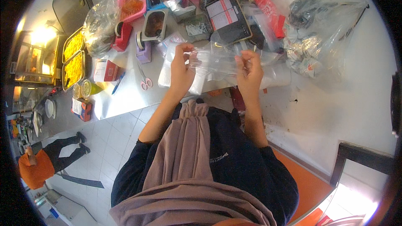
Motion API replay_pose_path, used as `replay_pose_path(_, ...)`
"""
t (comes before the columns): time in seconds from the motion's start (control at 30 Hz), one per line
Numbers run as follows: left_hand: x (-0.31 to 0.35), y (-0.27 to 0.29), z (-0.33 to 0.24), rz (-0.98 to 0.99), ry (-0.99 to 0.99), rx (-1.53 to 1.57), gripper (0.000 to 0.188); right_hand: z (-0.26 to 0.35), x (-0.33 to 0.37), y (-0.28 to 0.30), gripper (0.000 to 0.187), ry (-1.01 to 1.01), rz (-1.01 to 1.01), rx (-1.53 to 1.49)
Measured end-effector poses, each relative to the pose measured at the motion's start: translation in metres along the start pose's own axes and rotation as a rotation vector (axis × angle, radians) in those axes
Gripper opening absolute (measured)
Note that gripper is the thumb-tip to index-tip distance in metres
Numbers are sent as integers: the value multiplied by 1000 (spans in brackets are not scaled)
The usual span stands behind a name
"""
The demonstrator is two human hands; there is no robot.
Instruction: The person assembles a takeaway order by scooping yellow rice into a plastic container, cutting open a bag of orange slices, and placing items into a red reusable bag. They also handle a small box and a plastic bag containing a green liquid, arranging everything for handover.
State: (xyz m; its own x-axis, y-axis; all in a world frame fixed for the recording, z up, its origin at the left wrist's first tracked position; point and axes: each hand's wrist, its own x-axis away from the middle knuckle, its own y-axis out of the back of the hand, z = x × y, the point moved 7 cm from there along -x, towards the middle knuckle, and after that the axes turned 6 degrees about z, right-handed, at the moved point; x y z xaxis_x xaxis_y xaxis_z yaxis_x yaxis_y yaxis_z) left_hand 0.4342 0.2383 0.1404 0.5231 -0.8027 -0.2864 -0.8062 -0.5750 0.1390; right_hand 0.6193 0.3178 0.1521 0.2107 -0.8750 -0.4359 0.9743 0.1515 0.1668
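A clear plastic bag (215, 62) is stretched between my two hands above the front edge of the metal counter (130, 96). My left hand (181, 72) pinches its left end between thumb and fingers. On the other end, my right hand (250, 73) is closed with the fingers curled. Beneath the left hand lie white plastic packs (166, 73). Just beyond the bag, a tablet (240, 31) with a lit screen leans among the supplies. Scissors with pink handles (146, 83) rest to the left of my left hand.
Red (122, 37) and purple (143, 53) tape dispensers stand at the left, near yellow food trays (74, 69), a red-white box (105, 71) and a blue pen (118, 83). Pink baskets (133, 2) line the back. Large clear bags (318, 42) fill the right. A person in orange (37, 167) is at far left.
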Motion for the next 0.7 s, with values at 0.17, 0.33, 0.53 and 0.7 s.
replay_pose_path(0.17,8,-18,-3,288,-230,-323,20,-4,9,-3,20,2,174,338)
replay_pose_path(0.33,-6,13,0,-5,143,-73,11,6,7,11,19,-16,-50,282)
replay_pose_path(0.53,-5,-1,17,92,60,267,6,-14,4,-14,16,-40,13,-63)
replay_pose_path(0.7,-5,30,24,37,210,-79,27,-40,-3,-13,15,-382,125,55)
